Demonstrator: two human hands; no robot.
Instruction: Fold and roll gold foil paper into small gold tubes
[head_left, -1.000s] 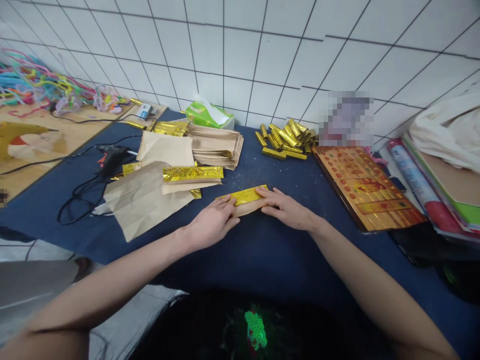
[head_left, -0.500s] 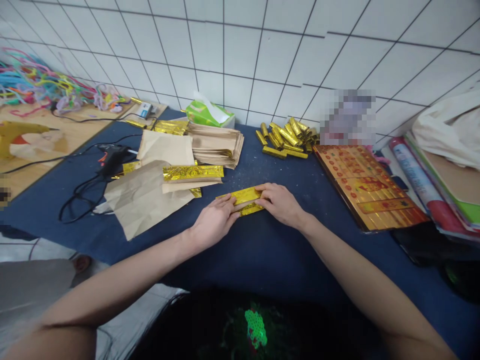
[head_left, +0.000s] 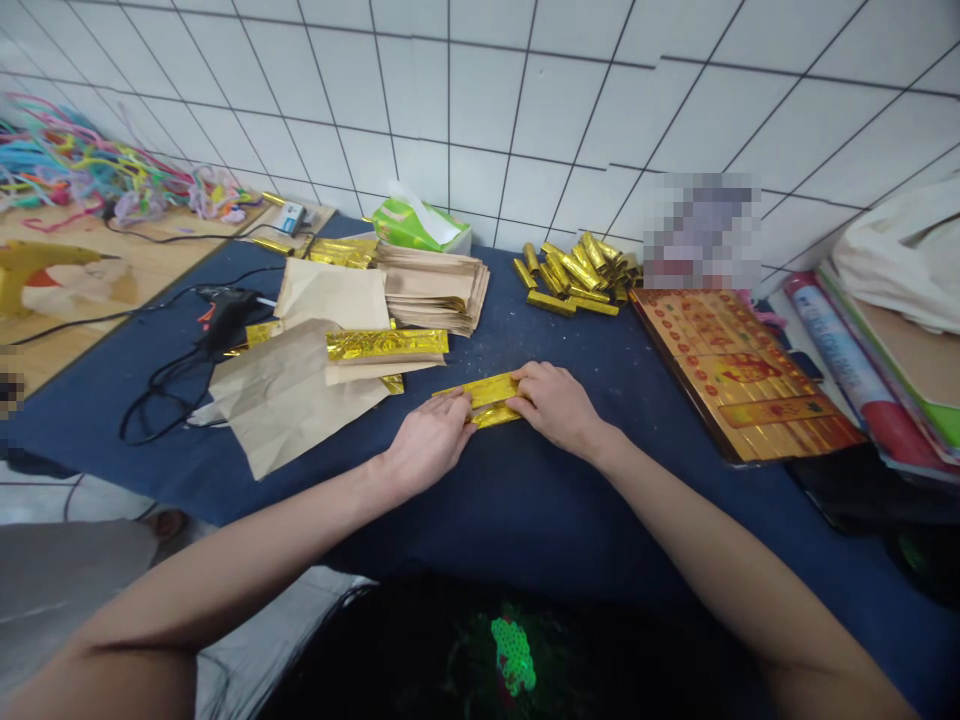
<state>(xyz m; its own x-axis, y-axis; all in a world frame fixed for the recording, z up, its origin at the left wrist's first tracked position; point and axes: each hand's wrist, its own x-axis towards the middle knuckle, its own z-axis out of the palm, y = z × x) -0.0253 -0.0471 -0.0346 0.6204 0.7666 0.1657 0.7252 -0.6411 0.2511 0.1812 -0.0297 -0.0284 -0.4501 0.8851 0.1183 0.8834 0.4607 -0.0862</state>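
Observation:
Both hands pinch a sheet of gold foil paper [head_left: 491,388] on the blue tablecloth, its long edges folded inward into a narrow strip. My left hand [head_left: 429,440] grips the left end, fingers pressed together on the fold. At the other end, my right hand [head_left: 561,405] is closed with thumb and fingertips on the paper. Fingers cover both ends of the strip. Left of them a gold-faced paper strip [head_left: 386,344] lies over a loose brown sheet [head_left: 300,400]. Small rolled gold foil tubes [head_left: 581,265] are heaped beyond my right hand.
A stack of brown paper [head_left: 435,285] sits before a green tissue pack [head_left: 420,225]. A black glue gun [head_left: 225,315] with a looped cord lies left, a yellow glue gun [head_left: 52,265] on the wooden board. An orange-gold printed pack [head_left: 750,375] lies right. The tiled wall bounds the back.
The brown band between the gold edges has narrowed as the near edge folded toward the far one. Both hands stay at the ends, shifting slightly. The surrounding items have not moved on the table.

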